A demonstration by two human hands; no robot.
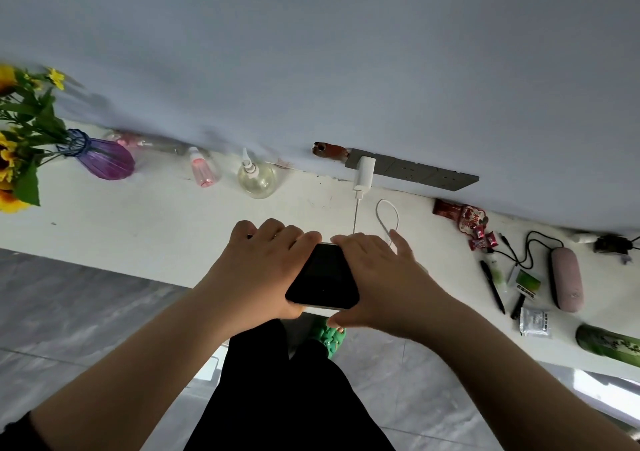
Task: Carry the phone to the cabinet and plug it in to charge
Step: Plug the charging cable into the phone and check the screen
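Observation:
A black phone point(322, 277) with a dark screen is held over the front edge of the white cabinet top point(145, 222). My left hand point(258, 267) grips its left side and far end. My right hand point(377, 277) covers the phone's far right corner, where the white charging cable point(355, 215) runs under the fingers; the cable's plug end is hidden. The cable leads up to a white charger point(364, 171) plugged into a grey wall socket strip point(415, 171). A loop of the cable point(388, 216) lies on the top beside it.
A purple vase point(104, 158) with sunflowers stands far left, then a pink spray bottle point(202, 170) and a clear pump bottle point(256, 178) by the wall. At right lie snack packets point(464, 218), a black pen point(491, 286), a pink case point(566, 277) and a green bottle point(609, 343).

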